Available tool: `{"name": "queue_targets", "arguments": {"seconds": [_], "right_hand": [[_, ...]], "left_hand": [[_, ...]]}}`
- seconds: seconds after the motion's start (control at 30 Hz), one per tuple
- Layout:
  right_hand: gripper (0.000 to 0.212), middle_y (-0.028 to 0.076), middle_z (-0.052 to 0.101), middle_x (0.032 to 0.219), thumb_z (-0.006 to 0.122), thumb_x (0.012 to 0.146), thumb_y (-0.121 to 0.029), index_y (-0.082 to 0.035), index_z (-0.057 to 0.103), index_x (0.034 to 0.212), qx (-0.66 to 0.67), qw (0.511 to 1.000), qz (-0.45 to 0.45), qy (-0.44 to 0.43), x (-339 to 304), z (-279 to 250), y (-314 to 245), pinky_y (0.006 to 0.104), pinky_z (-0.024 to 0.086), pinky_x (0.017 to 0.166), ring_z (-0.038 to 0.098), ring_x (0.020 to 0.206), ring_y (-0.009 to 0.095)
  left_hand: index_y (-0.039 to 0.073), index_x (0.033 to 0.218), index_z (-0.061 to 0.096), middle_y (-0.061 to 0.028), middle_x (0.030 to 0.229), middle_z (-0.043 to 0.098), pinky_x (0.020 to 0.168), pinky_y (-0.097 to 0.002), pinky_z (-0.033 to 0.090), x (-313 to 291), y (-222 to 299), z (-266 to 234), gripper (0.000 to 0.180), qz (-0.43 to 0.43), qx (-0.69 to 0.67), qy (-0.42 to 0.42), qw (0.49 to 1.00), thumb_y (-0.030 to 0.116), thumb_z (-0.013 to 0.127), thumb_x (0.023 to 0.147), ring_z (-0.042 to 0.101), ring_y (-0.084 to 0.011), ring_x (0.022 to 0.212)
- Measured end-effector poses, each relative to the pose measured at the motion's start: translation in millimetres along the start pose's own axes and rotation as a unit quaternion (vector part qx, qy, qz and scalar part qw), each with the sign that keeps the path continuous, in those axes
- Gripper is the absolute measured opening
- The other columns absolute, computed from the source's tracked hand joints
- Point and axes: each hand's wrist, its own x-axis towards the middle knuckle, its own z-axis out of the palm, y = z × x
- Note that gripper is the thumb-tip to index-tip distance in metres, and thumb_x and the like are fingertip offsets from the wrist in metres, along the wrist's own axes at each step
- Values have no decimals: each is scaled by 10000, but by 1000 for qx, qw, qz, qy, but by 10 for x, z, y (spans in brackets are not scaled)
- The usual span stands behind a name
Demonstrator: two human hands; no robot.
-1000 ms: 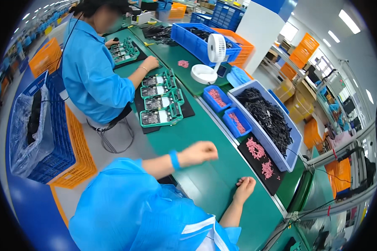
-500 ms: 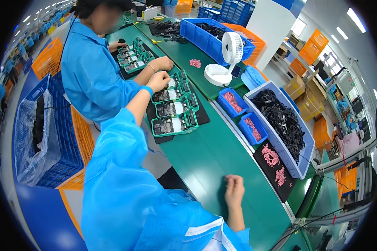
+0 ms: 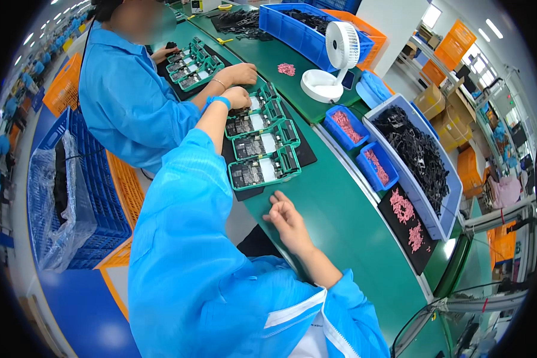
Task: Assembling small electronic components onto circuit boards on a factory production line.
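Note:
My left hand (image 3: 237,98), with a teal band at the wrist, is closed at the far end of a row of green fixtures (image 3: 266,172). Its fingertips are partly hidden, and I cannot make out what they hold. The fixtures carry dark circuit boards and pale rectangular pieces, and they lie on a black mat (image 3: 301,146). Just nearer than the closest fixture, above the green tabletop, my right hand (image 3: 289,224) has its fingers curled together. Anything in that grip is too small to make out.
Beside me on the left, a co-worker (image 3: 131,95) handles similar fixtures (image 3: 194,65). At right are blue bins of pink pieces (image 3: 344,128), a grey tub (image 3: 453,209) of black parts and a black mat with pink piles (image 3: 403,209). A white fan (image 3: 322,83) stands farther back.
My right hand has moved left and away from me, from the near tabletop to beside the nearest fixture. My left hand stays at the far fixture. The view has shifted a little.

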Motion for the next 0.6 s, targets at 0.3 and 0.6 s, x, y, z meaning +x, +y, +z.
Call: {"name": "queue_targets", "arguments": {"seconds": [0.3,0.6], "right_hand": [[97,-14,538,895,554,940,-142,-62,540,993,97,958,60,262,-687,-206,-210,254,456,779,509,815,91],[153,63,615,1049,523,951,-173,-27,561,981,-109,908,24,404,-1375,-1385,-178,255,431,794,530,895,107]], "left_hand": [[62,733,689,-104,721,670,655,-351,499,-1042,650,546,197,-32,-67,42,996,256,697,703,635,-196,688],[20,927,584,-14,843,599,693,-267,523,-2806,1056,722,154,-78,-403,-218,885,170,604,899,615,-119,791]]}}
